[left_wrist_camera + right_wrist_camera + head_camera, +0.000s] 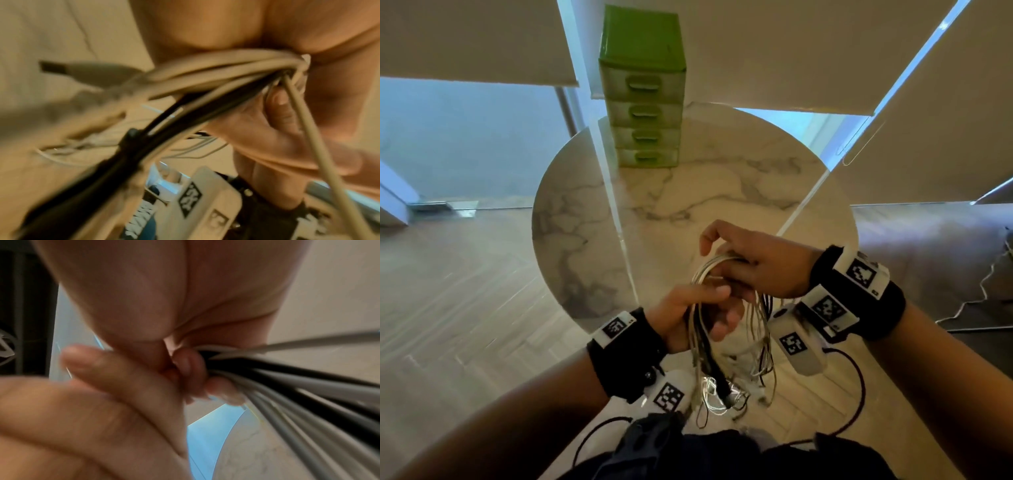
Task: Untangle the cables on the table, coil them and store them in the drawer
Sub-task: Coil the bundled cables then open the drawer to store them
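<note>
White and black cables hang as one looped bundle in the air over the near edge of the marble table, none of them lying on the top. The right hand holds the crown of the loops, fingers curled round the strands, with the index finger lifted clear. Just below it the left hand wraps thumb and fingers round the bundle's left side. The bundle's long axis runs straight down from the hands, loose ends trailing toward the person's lap. The green drawer unit stands upright at the far edge, well apart from the hands, all four drawers shut. Judging by this, the coil is gathered but not stowed, and either hand must reach forward across the table; the right sits slightly nearer.
</note>
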A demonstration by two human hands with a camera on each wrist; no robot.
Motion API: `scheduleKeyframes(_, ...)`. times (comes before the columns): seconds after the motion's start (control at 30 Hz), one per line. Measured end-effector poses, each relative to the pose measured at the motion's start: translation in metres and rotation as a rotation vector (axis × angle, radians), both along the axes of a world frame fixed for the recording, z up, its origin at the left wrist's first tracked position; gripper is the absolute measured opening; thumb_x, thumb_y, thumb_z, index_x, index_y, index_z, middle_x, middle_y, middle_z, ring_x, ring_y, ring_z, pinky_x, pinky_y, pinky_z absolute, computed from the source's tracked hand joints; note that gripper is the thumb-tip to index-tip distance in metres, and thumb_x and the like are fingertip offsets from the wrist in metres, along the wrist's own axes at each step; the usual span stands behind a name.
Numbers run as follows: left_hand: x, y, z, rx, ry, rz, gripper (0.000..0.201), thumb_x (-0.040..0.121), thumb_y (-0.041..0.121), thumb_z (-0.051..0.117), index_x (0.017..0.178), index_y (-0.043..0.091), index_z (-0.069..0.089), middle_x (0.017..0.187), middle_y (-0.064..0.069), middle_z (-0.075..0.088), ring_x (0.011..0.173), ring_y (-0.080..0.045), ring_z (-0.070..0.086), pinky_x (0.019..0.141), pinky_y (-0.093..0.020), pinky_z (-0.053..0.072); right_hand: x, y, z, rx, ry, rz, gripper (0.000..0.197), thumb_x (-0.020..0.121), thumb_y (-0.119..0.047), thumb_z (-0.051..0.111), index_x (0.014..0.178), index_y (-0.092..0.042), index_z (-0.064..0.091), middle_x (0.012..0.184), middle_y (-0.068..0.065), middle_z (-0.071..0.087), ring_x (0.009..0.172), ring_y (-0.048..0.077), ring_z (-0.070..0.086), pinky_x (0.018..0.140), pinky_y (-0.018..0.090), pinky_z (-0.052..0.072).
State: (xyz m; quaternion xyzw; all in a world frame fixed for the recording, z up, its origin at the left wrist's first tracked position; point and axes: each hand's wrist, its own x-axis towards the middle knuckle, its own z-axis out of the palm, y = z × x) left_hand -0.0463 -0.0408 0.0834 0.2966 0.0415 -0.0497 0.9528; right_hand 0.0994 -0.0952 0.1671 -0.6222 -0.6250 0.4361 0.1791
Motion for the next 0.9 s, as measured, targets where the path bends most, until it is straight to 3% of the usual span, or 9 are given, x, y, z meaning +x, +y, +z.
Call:
scheduleKeyframes(0.1,0.004,0.009,0.002,-0.184,-0.011,0.068,0.027,0.071,0.024,0.079,0.092,0.009,0.072,0.058,0.004,0.06,0.039,-0.001,0.051,0.039,-0.009,0.041,0.007,0.014,-0.003,0.043,0.045,-0.065,0.014,0.096,-0.008,0.042,0.104,-0.019,0.039,0.059,-0.002,0.052,0.053,0.006,0.048,0.057,0.018,0.041)
scheduleKeyframes(0.23,0.004,0.021,0.012,-0.067,-0.076,-0.076,0.019,0.086,0.021,0.064,0.102,0.011,0.067,0.052,0.008,0.056,0.028,0.002,0.035,0.035,-0.009,0.026,0.017,0.032,-0.006,0.03,0.141,-0.072,0.019,0.091,-0.008,0.052,0.1,-0.024,0.045,0.073,0.021,0.054,0.06,0.015,0.046,0.055,0.026,0.041)
scheduleKeyframes(0.43,0.01,0.04,0.021,-0.041,-0.211,0.058,0.03,0.093,0.022,0.052,0.12,0.01,0.061,0.071,0.001,0.067,0.061,-0.006,0.057,0.061,-0.017,0.048,0.024,0.064,-0.008,0.175,0.3,-0.151,0.012,0.088,-0.008,0.055,0.093,-0.019,0.051,0.068,0.007,0.053,0.055,0.008,0.048,0.051,0.017,0.04)
scheduleKeyframes(0.5,0.016,0.04,0.02,0.012,-0.174,0.086,0.031,0.091,0.029,0.056,0.115,0.013,0.065,0.051,0.008,0.058,0.046,-0.005,0.048,0.053,-0.016,0.044,0.03,0.073,-0.011,0.182,0.273,-0.122,0.014,0.089,-0.008,0.055,0.091,-0.021,0.052,0.065,0.0,0.052,0.053,0.004,0.046,0.05,0.016,0.04)
scheduleKeyframes(0.6,0.027,0.047,0.023,-0.123,-0.219,0.06,0.03,0.097,0.023,0.046,0.12,0.009,0.059,0.041,0.006,0.038,0.036,-0.007,0.029,0.041,-0.017,0.028,0.039,0.08,-0.016,0.186,0.344,-0.118,0.008,0.086,-0.014,0.055,0.09,-0.02,0.053,0.073,0.007,0.055,0.063,0.016,0.049,0.057,0.021,0.042)
scheduleKeyframes(0.7,0.043,0.055,0.036,-0.228,-0.208,0.139,0.03,0.097,0.013,0.044,0.126,0.008,0.054,0.052,-0.002,0.039,0.035,-0.006,0.029,0.037,-0.018,0.026,0.047,0.083,-0.034,0.142,0.539,-0.214,0.011,0.079,-0.014,0.053,0.088,-0.02,0.057,0.078,0.003,0.057,0.073,0.023,0.049,0.063,0.026,0.041)
scheduleKeyframes(0.77,0.054,0.057,0.039,-0.27,-0.186,0.232,0.03,0.092,0.005,0.053,0.121,0.007,0.057,0.06,-0.003,0.044,0.035,-0.006,0.035,0.035,-0.015,0.031,0.051,0.084,-0.05,0.099,0.55,-0.204,0.017,0.077,-0.017,0.056,0.076,-0.032,0.064,0.066,-0.013,0.062,0.065,0.004,0.056,0.062,0.018,0.043)
scheduleKeyframes(0.83,0.063,0.058,0.04,-0.409,-0.215,0.313,0.046,0.091,-0.008,0.042,0.135,0.004,0.045,0.102,-0.016,0.063,0.052,-0.014,0.057,0.044,-0.017,0.044,0.056,0.083,-0.065,0.057,0.451,-0.205,0.033,0.087,-0.006,0.052,0.075,-0.037,0.058,0.055,-0.024,0.061,0.055,-0.011,0.055,0.06,0.009,0.043)
scheduleKeyframes(0.9,0.068,0.057,0.039,-0.463,-0.225,0.393,0.056,0.09,-0.014,0.032,0.143,0.004,0.034,0.133,-0.023,0.051,0.08,-0.028,0.067,0.056,-0.023,0.055,0.059,0.079,-0.079,0.018,0.428,-0.173,0.037,0.091,0.002,0.048,0.074,-0.031,0.05,0.053,-0.017,0.06,0.049,-0.011,0.053,0.052,0.005,0.042)
